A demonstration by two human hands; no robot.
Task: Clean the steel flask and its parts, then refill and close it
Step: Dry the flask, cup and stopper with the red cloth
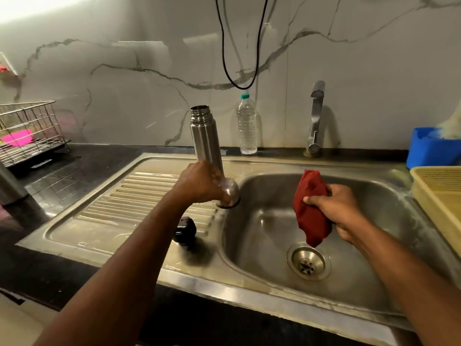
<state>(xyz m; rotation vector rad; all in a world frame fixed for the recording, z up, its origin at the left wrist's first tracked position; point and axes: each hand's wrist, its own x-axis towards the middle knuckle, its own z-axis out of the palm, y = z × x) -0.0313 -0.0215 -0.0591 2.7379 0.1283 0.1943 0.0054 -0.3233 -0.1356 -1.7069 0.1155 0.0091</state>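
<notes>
Left hand (199, 182) around steel cup (228, 192)

No readable text, label or number anywhere; bottle (247, 126) label-free.

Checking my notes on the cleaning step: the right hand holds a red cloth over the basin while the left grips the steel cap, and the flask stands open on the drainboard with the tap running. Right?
Not quite: the head view shows no water coming from the tap. The rest stands: right hand holding the red cloth, left hand on the steel cap, flask open.
</notes>
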